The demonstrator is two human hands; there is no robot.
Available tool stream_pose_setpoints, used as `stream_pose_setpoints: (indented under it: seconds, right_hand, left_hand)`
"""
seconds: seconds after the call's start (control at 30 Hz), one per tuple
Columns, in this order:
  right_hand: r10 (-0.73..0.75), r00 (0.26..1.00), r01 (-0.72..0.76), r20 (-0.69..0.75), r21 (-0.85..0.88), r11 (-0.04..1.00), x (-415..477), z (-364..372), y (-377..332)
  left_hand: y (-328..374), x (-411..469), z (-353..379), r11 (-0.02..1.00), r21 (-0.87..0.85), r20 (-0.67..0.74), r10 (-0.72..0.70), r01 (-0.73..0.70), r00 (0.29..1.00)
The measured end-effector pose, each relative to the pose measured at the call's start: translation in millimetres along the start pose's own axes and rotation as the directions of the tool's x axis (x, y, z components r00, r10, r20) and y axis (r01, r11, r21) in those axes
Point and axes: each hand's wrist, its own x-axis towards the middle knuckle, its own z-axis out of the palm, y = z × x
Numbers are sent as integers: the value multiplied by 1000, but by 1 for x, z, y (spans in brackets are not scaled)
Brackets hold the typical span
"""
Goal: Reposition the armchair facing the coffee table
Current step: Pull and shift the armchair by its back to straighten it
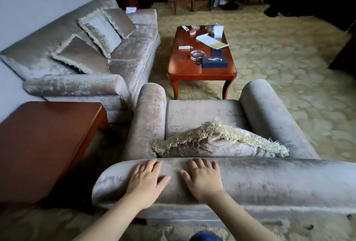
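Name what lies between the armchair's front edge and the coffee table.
Only bare patterned carpet, seen in the head view, separates the armchair from the coffee table.

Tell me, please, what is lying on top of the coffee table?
On the coffee table lie a dark tissue box, a glass ashtray, white papers, a small white card and a smaller dark box. The far items are too small to identify.
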Motion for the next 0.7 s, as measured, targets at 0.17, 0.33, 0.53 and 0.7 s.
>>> stream_pose_setpoints:
  seconds: [0.17,0.33,0.53,0.7]
  right_hand:
    - [30,999,-31,-36,-51,998,7,3,-13]
    - [-2,1000,1,-6,-81,997,23,3,-21]
    - [-90,986,96,142,-30,995,56,1,-28]
    - [-170,969,169,178,19,985,81,2,-27]
  left_hand:
    - [-20,18,-3,1000,13,81,-7,6,997]
    - [-24,51,-8,995,-3,236,-100,103,967]
    - [-23,57,-4,996,-9,216,-87,91,973]
    - [-25,65,-13,996,-53,108,78,-73,991]
